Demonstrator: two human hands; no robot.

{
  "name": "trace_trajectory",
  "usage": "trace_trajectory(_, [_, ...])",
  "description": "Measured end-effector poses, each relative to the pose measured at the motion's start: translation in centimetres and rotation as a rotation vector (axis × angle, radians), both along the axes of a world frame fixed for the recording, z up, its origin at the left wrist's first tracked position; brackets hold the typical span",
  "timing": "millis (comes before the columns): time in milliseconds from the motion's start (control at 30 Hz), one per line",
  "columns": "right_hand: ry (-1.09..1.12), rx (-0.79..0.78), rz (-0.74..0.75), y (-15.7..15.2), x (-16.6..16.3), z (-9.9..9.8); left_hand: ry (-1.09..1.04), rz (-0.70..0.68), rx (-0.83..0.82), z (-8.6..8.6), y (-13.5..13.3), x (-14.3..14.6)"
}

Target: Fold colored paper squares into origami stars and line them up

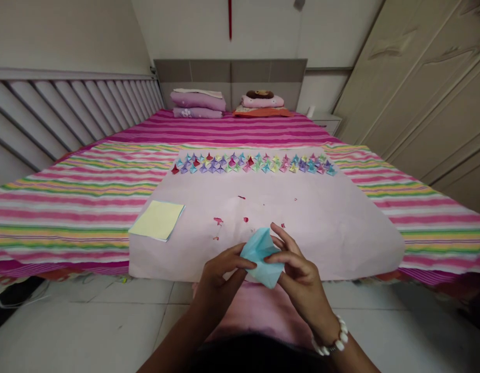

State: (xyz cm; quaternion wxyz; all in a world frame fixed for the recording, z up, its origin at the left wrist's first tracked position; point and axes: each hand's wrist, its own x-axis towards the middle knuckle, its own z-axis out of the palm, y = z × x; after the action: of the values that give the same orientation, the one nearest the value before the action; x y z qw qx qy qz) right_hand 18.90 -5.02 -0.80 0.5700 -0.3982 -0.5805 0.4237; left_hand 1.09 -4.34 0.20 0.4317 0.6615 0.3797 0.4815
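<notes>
A light blue sheet of origami paper (265,272), partly folded with creases and raised flaps, is held up between both hands over the near edge of the bed. My left hand (224,269) pinches its left side between thumb and fingers. On the right side, my right hand (298,269) grips the paper, thumb below and fingers on the upper face, with one finger raised behind. A bracelet of white beads (339,339) circles the right wrist. To the left lies a stack of square paper (156,220), pale yellow on top with a blue edge showing beneath.
A pale pink sheet (341,228) covers the middle of the striped bedspread (76,197). Rows of small folded paper pieces (250,165) in many colours line its far side. Red scraps (218,221) lie scattered near the hands. Folded bedding (198,103) sits by the headboard (209,72).
</notes>
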Motion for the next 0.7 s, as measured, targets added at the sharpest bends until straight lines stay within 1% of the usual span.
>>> trace_trajectory(167, [0.03,-0.033,0.025,-0.14,0.0,-0.13,0.012,0.024,-0.033,-0.03,-0.08,0.02])
trace_trajectory(300, [0.025,-0.051,0.008,-0.14,0.02,-0.17,0.02,0.046,-0.075,-0.06,-0.01,0.21])
trace_trajectory(500, [-0.017,-0.021,-0.002,-0.15,0.07,-0.34,0.038,0.076,-0.064,-0.53,0.01,0.32])
trace_trajectory(567, [-0.039,0.017,-0.047,-0.25,0.01,-0.4,0.038,0.086,-0.065,-0.66,0.04,0.32])
trace_trajectory(667, [-0.11,0.114,-0.165,-0.43,-0.12,-0.4,0.037,0.108,-0.067,-0.69,0.09,0.33])
trace_trajectory(700, [-0.142,0.145,-0.184,-0.48,-0.16,-0.37,0.037,0.107,-0.07,-0.63,0.09,0.34])
